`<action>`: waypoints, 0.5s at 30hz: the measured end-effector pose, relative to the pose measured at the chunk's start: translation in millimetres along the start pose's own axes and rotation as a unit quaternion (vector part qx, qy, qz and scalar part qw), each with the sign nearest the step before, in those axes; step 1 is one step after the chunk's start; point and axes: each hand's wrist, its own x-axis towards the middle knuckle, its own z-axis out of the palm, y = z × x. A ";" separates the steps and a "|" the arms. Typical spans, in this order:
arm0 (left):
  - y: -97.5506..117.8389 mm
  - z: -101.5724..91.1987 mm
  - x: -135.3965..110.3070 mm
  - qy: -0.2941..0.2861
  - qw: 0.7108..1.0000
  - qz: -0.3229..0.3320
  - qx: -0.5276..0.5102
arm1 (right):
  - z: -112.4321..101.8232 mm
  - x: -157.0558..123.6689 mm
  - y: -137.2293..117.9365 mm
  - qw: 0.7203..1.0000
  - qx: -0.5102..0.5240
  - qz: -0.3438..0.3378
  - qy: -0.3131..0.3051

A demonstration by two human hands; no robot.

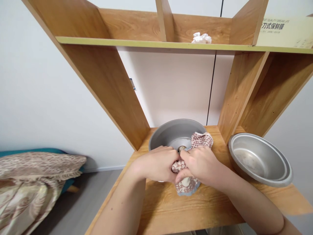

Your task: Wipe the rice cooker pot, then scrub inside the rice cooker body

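My left hand (156,163) and my right hand (199,163) meet over the near rim of a grey metal pot (171,130) on a wooden shelf (186,209). Both are closed on a brown-and-white patterned cloth (201,139), which is bunched between them. One end of the cloth rises past the pot's rim, the other hangs below my right hand. A small round metal part (181,148) shows just above my fingers, inside the pot.
A shallow steel basin (261,160) sits in the right compartment. Wooden dividers stand on either side of the pot. A crumpled white tissue (201,38) lies on the upper shelf, beside a box with printed text (283,31). A patterned blanket (31,179) lies lower left.
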 end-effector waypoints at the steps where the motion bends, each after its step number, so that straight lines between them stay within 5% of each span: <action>1: 0.2 -0.6 -0.2 0.001 1.000 0.001 -0.001 | -2.0 -0.4 1.6 1.000 0.000 -0.003 -0.006; 9: 0.7 -2.6 -0.8 -0.004 1.000 0.001 -0.017 | -3.2 0.0 11.5 0.999 -0.008 -0.040 -0.024; 15: 0.1 -0.6 0.5 -0.003 1.000 -0.006 -0.016 | 11.5 3.5 -0.7 0.999 -0.027 -0.007 0.017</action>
